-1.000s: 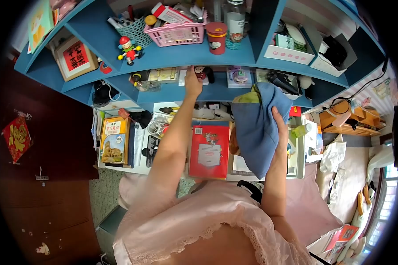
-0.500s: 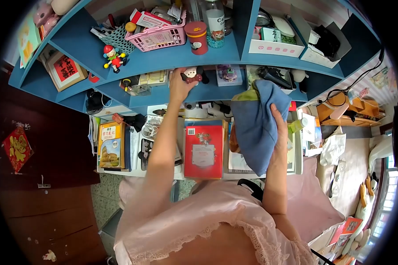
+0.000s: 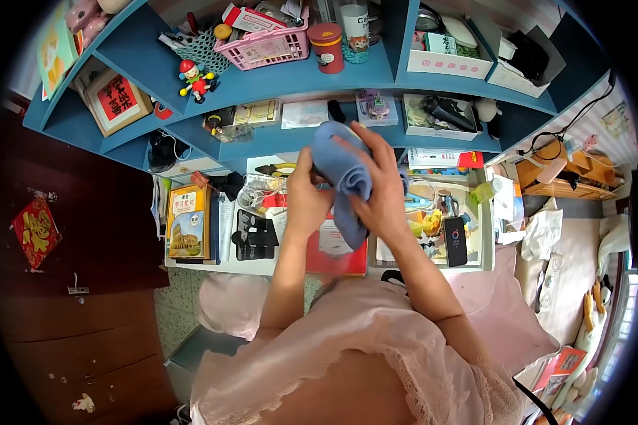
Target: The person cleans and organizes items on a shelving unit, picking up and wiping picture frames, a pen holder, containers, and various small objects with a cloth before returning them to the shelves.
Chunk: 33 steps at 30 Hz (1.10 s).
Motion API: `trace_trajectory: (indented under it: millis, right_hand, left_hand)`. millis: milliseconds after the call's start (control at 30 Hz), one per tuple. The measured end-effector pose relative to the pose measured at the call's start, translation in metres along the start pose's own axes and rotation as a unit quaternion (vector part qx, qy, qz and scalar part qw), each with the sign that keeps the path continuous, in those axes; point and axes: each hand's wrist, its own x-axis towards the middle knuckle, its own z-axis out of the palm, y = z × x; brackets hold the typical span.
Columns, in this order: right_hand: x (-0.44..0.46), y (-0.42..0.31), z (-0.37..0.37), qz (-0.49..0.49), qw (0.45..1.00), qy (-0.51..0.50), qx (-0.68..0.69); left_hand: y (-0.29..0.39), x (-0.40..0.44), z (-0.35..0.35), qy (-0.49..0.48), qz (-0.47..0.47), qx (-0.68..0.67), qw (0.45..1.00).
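A blue cloth point(image 3: 344, 159) is bunched up in front of me, over the desk and just below the middle shelf. My right hand point(image 3: 381, 180) is closed around it from the right, fingers over its top. On the other side, my left hand point(image 3: 308, 202) is closed against the bundle. A sliver of something dark shows between the left fingers and the cloth; the small figurine from the shelf appears to be there, mostly hidden. Below the hands lies a red book point(image 3: 337, 248), partly covered by them.
The blue shelf point(image 3: 298, 88) holds a pink basket point(image 3: 266, 48), a red-lidded cup point(image 3: 327, 48) and a jointed toy point(image 3: 196, 81). On the desk are a phone point(image 3: 456, 241), a yellow notebook point(image 3: 189, 225), a black case point(image 3: 254, 236) and a bottle point(image 3: 486, 190).
My left hand has come down off the middle shelf, and the figurine is gone from its spot there. The cloth has moved left with my right hand to meet it, uncovering the phone.
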Motion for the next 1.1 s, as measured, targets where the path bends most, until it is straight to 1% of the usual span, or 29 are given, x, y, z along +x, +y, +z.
trace_trajectory:
  millis: [33, 67, 100, 133, 167, 200, 233, 267, 300, 333, 367, 433, 467, 533, 567, 633, 667, 700, 733, 767, 833, 900, 967, 1000, 1033, 1100]
  right_hand:
    - [0.000, 0.010, -0.002, 0.022, 0.998, -0.001, 0.055]
    - [0.001, 0.023, -0.001, 0.041, 0.989, 0.066, 0.124]
    - [0.004, 0.023, -0.005, 0.174, 0.963, 0.046, 0.202]
    - [0.008, 0.023, -0.012, 0.259, 0.904, 0.083, 0.330]
    - [0.012, 0.020, -0.019, 0.338, 0.819, 0.116, 0.449]
    - [0.013, 0.024, -0.025, 0.385, 0.762, 0.104, 0.510]
    - [0.011, 0.023, -0.026, 0.381, 0.763, 0.105, 0.511]
    - [0.006, 0.024, -0.026, 0.392, 0.677, 0.069, 0.619]
    - [-0.002, 0.025, -0.026, 0.397, 0.576, 0.031, 0.714]
    - [-0.009, 0.022, -0.018, 0.395, 0.649, 0.045, 0.649]
    - [-0.014, 0.016, -0.011, 0.410, 0.702, 0.066, 0.579]
    - [-0.009, 0.004, -0.014, 0.353, 0.779, 0.087, 0.510]
    - [-0.008, 0.005, -0.016, 0.351, 0.779, 0.089, 0.511]
    - [-0.005, 0.009, -0.021, 0.326, 0.789, 0.088, 0.514]
    - [-0.003, 0.008, -0.023, 0.322, 0.790, 0.085, 0.514]
    - [-0.004, 0.003, -0.026, 0.317, 0.799, 0.132, 0.494]
    - [-0.005, -0.002, -0.032, 0.330, 0.787, 0.123, 0.507]
    - [-0.007, -0.001, -0.036, 0.333, 0.779, 0.120, 0.518]
    - [-0.008, -0.002, -0.038, 0.333, 0.779, 0.126, 0.516]
    - [-0.009, -0.002, -0.039, 0.332, 0.779, 0.132, 0.515]
    - [-0.011, 0.000, -0.039, 0.337, 0.779, 0.127, 0.513]
    - [-0.011, 0.002, -0.038, 0.338, 0.781, 0.123, 0.511]
    - [-0.010, 0.001, -0.036, 0.351, 0.777, 0.138, 0.504]
    - [-0.011, 0.003, -0.036, 0.348, 0.781, 0.132, 0.502]
    - [-0.011, 0.004, -0.034, 0.349, 0.780, 0.129, 0.503]
    - [-0.011, 0.006, -0.032, 0.354, 0.779, 0.134, 0.499]
  left_hand:
    - [0.000, -0.003, -0.007, -0.047, -0.033, -0.061, 0.996]
    - [0.000, -0.005, -0.011, -0.095, -0.065, -0.121, 0.986]
    - [0.000, -0.006, -0.010, -0.093, -0.063, -0.122, 0.986]
    - [0.000, -0.005, -0.006, -0.068, -0.080, -0.224, 0.969]
    - [0.001, -0.006, -0.005, -0.044, -0.097, -0.322, 0.941]
    - [0.007, -0.006, -0.011, -0.052, -0.156, -0.402, 0.901]
    - [0.008, -0.005, -0.011, -0.053, -0.153, -0.402, 0.901]
    - [0.007, -0.003, -0.009, -0.057, -0.150, -0.389, 0.907]
    - [0.005, -0.003, -0.005, -0.061, -0.150, -0.377, 0.912]
    - [0.004, -0.004, -0.001, -0.071, -0.197, -0.390, 0.897]
    - [0.006, -0.005, 0.011, -0.071, -0.153, -0.380, 0.910]
    - [0.012, -0.007, 0.016, -0.044, -0.119, -0.340, 0.932]
    - [0.013, -0.007, 0.018, -0.046, -0.117, -0.339, 0.932]
    - [0.014, -0.007, 0.020, -0.031, -0.066, -0.251, 0.965]
    - [0.015, -0.005, 0.020, -0.029, -0.062, -0.251, 0.966]
    - [0.018, -0.002, 0.018, 0.078, -0.009, -0.179, 0.981]
    - [0.021, 0.006, 0.015, 0.145, 0.014, -0.195, 0.970]
    - [0.021, 0.020, 0.005, 0.204, 0.061, -0.175, 0.961]
    - [0.020, 0.036, -0.010, 0.213, 0.056, -0.192, 0.956]
    - [0.020, 0.052, -0.032, 0.185, 0.038, -0.153, 0.970]
    - [0.014, 0.089, -0.066, 0.150, 0.081, -0.098, 0.980]
    - [0.021, 0.114, -0.095, 0.077, 0.025, -0.024, 0.996]
    - [0.014, 0.138, -0.121, -0.014, 0.003, 0.088, 0.996]
    - [0.012, 0.145, -0.125, -0.037, -0.022, 0.069, 0.997]
    - [0.009, 0.151, -0.127, -0.035, -0.023, 0.070, 0.997]
    - [0.001, 0.159, -0.130, -0.009, -0.056, 0.166, 0.985]
